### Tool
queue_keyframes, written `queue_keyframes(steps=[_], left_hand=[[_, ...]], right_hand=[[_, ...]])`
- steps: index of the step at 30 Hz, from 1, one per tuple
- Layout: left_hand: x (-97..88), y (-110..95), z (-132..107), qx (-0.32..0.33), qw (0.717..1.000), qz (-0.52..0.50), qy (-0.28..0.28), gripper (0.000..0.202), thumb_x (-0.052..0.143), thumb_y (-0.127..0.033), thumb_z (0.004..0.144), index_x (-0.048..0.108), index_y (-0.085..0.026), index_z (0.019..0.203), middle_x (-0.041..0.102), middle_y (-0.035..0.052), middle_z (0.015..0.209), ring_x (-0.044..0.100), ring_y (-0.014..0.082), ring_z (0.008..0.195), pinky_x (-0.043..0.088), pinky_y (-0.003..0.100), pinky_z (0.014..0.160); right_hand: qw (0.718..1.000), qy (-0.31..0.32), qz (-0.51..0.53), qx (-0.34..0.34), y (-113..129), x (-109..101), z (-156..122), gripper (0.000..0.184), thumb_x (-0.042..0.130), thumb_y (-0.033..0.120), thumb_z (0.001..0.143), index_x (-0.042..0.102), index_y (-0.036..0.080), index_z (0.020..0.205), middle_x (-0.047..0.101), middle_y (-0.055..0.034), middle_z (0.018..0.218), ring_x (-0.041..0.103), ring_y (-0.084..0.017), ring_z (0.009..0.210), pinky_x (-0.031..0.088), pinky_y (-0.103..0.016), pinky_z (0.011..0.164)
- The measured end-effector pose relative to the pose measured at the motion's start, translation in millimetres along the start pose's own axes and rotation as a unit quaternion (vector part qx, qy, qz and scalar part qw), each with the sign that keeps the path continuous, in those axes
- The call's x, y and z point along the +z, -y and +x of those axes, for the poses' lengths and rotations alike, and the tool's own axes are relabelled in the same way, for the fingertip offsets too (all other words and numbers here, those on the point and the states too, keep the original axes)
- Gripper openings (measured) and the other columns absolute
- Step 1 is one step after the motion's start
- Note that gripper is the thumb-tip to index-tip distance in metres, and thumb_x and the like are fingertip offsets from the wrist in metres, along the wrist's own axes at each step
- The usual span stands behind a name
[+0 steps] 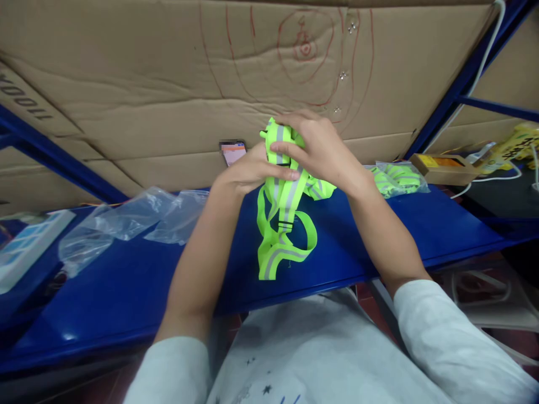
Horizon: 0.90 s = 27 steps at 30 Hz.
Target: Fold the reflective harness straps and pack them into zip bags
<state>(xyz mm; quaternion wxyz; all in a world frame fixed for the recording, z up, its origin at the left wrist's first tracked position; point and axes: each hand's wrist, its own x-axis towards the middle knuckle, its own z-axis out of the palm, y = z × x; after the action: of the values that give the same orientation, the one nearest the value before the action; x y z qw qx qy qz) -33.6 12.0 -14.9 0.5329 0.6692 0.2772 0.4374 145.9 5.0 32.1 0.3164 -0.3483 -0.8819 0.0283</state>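
A bundle of neon yellow-green strap with a grey reflective stripe [290, 196] is held up above the blue table, gathered between both hands. My left hand [251, 167] grips it from the left, thumb laid across the front. From the upper right, my right hand [309, 137] wraps over the bundle, thumb and fingers pressing its folds. Loose loops with a black slider hang below and reach the tabletop. More of the same green strap [320, 189] lies just behind, partly hidden by my right wrist.
Clear plastic bags [138, 216] lie on the blue table [138, 286] to the left. A phone [233, 152] leans at the cardboard wall [147, 84]. Bagged green straps [400, 178] and an open cardboard box [442, 169] sit at the right. A white-and-blue box [33, 244] stands far left.
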Motion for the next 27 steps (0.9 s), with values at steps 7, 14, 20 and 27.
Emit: queue_keyframes(steps=[7, 14, 20, 27], left_hand=[[7.5, 18.2, 12.0, 0.021, 0.997, -0.02, -0.072, 0.043, 0.096, -0.018, 0.053, 0.073, -0.017, 0.09, 0.074, 0.0007, 0.087, 0.072, 0.0195, 0.086, 0.057, 0.031, 0.083], [0.4, 10.7, 3.4, 0.042, 0.992, 0.101, -0.069, 0.043, 0.098, -0.029, 0.056, 0.071, -0.018, 0.088, 0.073, 0.0027, 0.088, 0.07, 0.0218, 0.086, 0.057, 0.032, 0.079], [9.7, 7.7, 3.7, 0.02, 0.998, 0.043, -0.04, 0.045, 0.099, -0.025, 0.056, 0.074, -0.017, 0.093, 0.076, 0.0038, 0.093, 0.073, 0.0222, 0.091, 0.06, 0.033, 0.085], [19.2, 14.8, 9.7, -0.067, 0.995, -0.075, -0.005, 0.051, 0.102, -0.027, 0.056, 0.077, -0.016, 0.1, 0.08, 0.0069, 0.097, 0.078, 0.0255, 0.091, 0.063, 0.042, 0.092]], right_hand=[[1.0, -0.018, -0.003, -0.01, -14.1, 4.0, -2.7, 0.051, 0.061, 0.052, 0.098, 0.065, 0.021, 0.138, 0.066, -0.0136, 0.14, 0.06, -0.035, 0.131, 0.046, -0.048, 0.111], [0.998, 0.044, 0.009, -0.045, -17.6, 0.0, -12.6, 0.06, 0.063, 0.061, 0.097, 0.063, 0.021, 0.141, 0.072, -0.0114, 0.134, 0.065, -0.031, 0.125, 0.047, -0.041, 0.106], [0.998, 0.046, 0.019, -0.039, -23.8, -3.9, -3.3, 0.049, 0.067, 0.057, 0.094, 0.071, 0.025, 0.131, 0.073, -0.0078, 0.133, 0.065, -0.033, 0.127, 0.047, -0.043, 0.108], [0.997, 0.01, 0.069, -0.021, -24.9, -14.5, -2.2, 0.041, 0.075, 0.05, 0.088, 0.073, 0.025, 0.121, 0.074, -0.0068, 0.126, 0.064, -0.032, 0.122, 0.049, -0.04, 0.099]])
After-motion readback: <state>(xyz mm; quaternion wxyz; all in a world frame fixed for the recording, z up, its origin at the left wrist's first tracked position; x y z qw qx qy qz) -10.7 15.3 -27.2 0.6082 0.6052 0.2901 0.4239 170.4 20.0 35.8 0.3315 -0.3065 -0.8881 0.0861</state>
